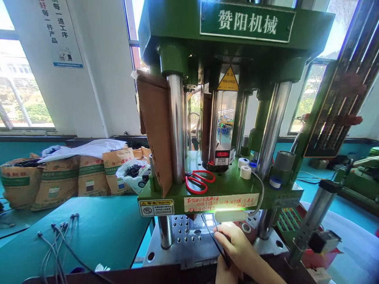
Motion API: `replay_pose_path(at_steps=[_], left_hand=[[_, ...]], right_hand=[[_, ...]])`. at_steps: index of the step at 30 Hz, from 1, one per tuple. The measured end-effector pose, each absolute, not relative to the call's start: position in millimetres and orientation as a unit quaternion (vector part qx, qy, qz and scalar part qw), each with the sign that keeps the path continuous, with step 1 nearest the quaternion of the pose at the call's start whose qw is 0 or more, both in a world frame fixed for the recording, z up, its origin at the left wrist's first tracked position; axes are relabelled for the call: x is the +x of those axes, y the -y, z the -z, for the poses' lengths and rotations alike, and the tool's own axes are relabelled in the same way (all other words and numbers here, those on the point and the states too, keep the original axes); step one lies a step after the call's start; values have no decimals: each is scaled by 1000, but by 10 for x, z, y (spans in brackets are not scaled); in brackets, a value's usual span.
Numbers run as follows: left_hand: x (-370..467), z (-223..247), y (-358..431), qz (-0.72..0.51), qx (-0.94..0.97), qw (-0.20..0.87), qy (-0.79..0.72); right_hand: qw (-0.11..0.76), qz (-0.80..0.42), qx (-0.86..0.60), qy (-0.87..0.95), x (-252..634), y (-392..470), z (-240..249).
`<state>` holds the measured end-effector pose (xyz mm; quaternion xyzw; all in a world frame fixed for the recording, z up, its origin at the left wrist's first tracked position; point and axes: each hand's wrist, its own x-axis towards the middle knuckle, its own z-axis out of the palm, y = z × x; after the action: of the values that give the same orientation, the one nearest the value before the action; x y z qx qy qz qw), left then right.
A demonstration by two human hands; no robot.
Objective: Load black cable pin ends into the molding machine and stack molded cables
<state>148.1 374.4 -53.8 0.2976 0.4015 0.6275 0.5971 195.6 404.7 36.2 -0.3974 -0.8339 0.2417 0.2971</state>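
At the lower press plate (189, 252), my right hand (237, 242) reaches in from the lower right with its fingers curled closed. A slender dark thing (213, 236) with two long thin lengths runs from the work area down to my hands; tweezers or cable, I cannot tell which. My left hand (225, 273) is below, partly covered by the right, closed around the lower end of this dark thing. Just above the fingers, a lit lamp bar (231, 215) hangs under the green press block (225, 189).
Red-handled scissors (199, 181) and white tape rolls (245, 172) lie on the press block. Steel columns (177, 130) and cardboard (155, 134) flank it. Several grey cables (59, 240) rest on the teal table (118, 225) at left. Filled sacks (59, 181) stand behind.
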Motion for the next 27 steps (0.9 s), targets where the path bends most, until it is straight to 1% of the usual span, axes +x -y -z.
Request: replay_pose_path(at_steps=[3, 6, 10, 12, 15, 20, 24, 27], left_hand=[[1491, 481, -3737, -640, 299, 589, -392], [1465, 398, -3740, -681, 274, 567, -374], [1424, 354, -3739, -712, 233, 557, -358], [1417, 367, -3741, -714, 226, 559, -356], [1420, 396, -3746, -714, 223, 563, -353], [1423, 399, -3744, -710, 210, 577, -346], [1412, 399, -3741, -705, 197, 581, -356], [1410, 402, -3738, -704, 186, 586, -356]], right_hand=[[295, -277, -415, 815, 1961, -4106, -323], [297, -312, -438, 789, 1991, -4201, -300], [277, -416, -463, 732, 2022, -4285, -311], [270, -466, -456, 709, 2040, -4302, -324], [270, -504, -422, 704, 2086, -4320, -335], [260, -498, -420, 712, 2148, -4370, -298], [270, -478, -432, 715, 2125, -4393, -219], [291, -405, -459, 735, 2093, -4372, -150]])
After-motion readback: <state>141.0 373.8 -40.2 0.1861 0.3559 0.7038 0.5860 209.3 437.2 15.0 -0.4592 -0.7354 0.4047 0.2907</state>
